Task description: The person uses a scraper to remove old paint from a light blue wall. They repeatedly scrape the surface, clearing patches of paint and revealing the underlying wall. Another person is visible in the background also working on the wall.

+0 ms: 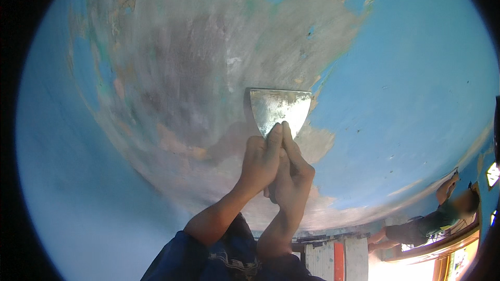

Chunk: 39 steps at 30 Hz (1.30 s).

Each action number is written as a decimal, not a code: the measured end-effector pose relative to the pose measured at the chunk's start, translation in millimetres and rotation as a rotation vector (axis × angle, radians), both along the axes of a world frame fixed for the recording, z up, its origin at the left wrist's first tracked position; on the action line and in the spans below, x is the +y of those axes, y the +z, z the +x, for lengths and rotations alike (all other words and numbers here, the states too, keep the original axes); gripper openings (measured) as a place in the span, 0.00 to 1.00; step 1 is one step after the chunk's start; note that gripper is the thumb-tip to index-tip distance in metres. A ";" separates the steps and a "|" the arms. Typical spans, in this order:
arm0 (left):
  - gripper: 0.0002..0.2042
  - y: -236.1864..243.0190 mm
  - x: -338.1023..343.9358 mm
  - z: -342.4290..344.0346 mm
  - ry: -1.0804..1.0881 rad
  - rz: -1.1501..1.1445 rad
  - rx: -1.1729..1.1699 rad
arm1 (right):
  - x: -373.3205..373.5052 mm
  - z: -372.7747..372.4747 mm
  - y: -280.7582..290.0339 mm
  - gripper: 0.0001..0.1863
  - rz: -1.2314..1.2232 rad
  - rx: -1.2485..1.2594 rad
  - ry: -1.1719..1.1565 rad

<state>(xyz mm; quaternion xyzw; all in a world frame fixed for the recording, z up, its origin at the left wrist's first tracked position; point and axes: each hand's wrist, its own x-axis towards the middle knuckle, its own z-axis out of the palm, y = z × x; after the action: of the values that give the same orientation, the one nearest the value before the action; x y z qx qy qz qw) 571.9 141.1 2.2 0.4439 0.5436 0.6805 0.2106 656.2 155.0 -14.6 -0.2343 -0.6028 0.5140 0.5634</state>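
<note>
Both my hands are raised in front of a blue painted wall [406, 99] and wrapped together around a wide metal scraper [284, 105]. My left hand [260, 158] closes on it with the thumb lying along the lower blade. Pressed against it, my right hand [294, 174] grips from the other side, a finger stretched up onto the metal. The handle is hidden inside my hands. The straight blade edge points up and lies at or very near a bare grey patch [208, 57], close to the border with the blue paint.
Ragged paint edges and tan spots surround the grey patch. At the far lower right another person [437, 221] in a dark top reaches an arm toward the wall. Grey boards [357, 257] with a red strip [339, 260] stand low down, beside a bright opening [416, 270].
</note>
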 end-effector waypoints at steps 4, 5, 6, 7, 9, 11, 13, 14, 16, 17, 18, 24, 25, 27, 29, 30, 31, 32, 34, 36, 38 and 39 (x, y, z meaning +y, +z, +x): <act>0.33 -0.1 3.1 0.8 -0.013 -0.011 -0.051 | -1.8 0.6 5.3 0.22 -0.019 -0.011 -0.014; 0.33 -1.1 1.6 1.8 -0.005 -0.011 -0.034 | -3.4 2.7 4.3 0.22 -0.044 -0.029 -0.002; 0.32 -3.2 -1.4 3.0 0.004 -0.011 -0.016 | -5.9 5.9 2.0 0.22 -0.069 -0.046 0.010; 0.32 -4.2 -3.2 3.2 0.013 -0.010 0.001 | -7.5 7.5 0.8 0.22 -0.093 -0.063 0.022; 0.32 -1.8 2.8 -1.4 -0.014 -0.005 -0.004 | 1.2 1.9 -0.2 0.23 -0.037 -0.032 0.013; 0.32 0.1 3.2 -1.2 -0.015 -0.026 0.002 | 3.9 0.0 -1.8 0.23 0.002 -0.005 -0.010; 0.31 2.9 -0.9 5.3 0.006 -0.074 0.022 | 2.8 0.9 -4.6 0.22 0.024 0.018 -0.050; 0.31 2.9 -0.6 4.9 0.032 -0.029 0.055 | 2.5 0.5 -2.9 0.22 0.052 0.014 -0.045; 0.31 1.6 0.9 2.7 0.082 0.063 0.122 | 2.8 0.2 1.2 0.21 0.108 0.006 -0.037; 0.31 2.8 1.8 3.8 0.043 0.043 0.086 | 3.4 1.7 2.8 0.21 0.084 0.009 -0.039; 0.31 6.5 2.4 3.8 0.004 0.023 0.050 | 3.3 2.6 5.9 0.21 0.059 0.012 -0.040; 0.31 6.3 -0.3 6.3 0.022 -0.027 0.029 | 1.7 3.4 4.0 0.21 0.008 0.032 -0.009; 0.31 7.2 0.8 4.4 0.018 -0.015 0.027 | 2.9 3.2 5.4 0.21 -0.009 0.039 0.019; 0.32 6.1 1.3 3.9 0.023 -0.053 0.064 | 2.1 3.2 2.8 0.21 -0.020 0.055 0.000; 0.33 5.6 2.3 5.8 0.045 -0.044 0.084 | 2.8 3.6 -0.1 0.21 -0.008 0.067 -0.004; 0.33 5.8 3.3 8.2 0.063 -0.017 0.087 | 4.1 3.8 -1.0 0.21 0.010 0.071 0.002; 0.33 6.3 3.7 9.6 0.081 0.011 0.089 | 5.3 3.4 -1.7 0.21 0.029 0.075 0.008; 0.33 8.9 5.7 9.3 0.040 -0.008 0.072 | 8.8 3.3 0.6 0.21 0.040 0.076 -0.009; 0.33 14.7 10.2 6.9 -0.044 -0.045 0.036 | 13.2 4.4 4.2 0.20 0.042 0.064 -0.030; 0.33 2.1 6.5 8.2 0.013 -0.053 0.078 | 4.3 10.6 4.2 0.21 0.001 0.035 -0.009; 0.33 0.5 6.6 8.8 0.043 -0.034 0.086 | 2.1 11.7 3.4 0.21 -0.012 0.025 0.006; 0.33 4.8 7.8 8.5 0.044 -0.010 0.072 | 5.0 7.8 3.2 0.20 0.005 0.035 0.003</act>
<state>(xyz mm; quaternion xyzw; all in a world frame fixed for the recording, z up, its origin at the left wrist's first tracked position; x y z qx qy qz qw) 580.4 148.8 7.0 0.4549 0.5639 0.6659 0.1780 664.0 160.0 -11.4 -0.2230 -0.5946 0.5175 0.5735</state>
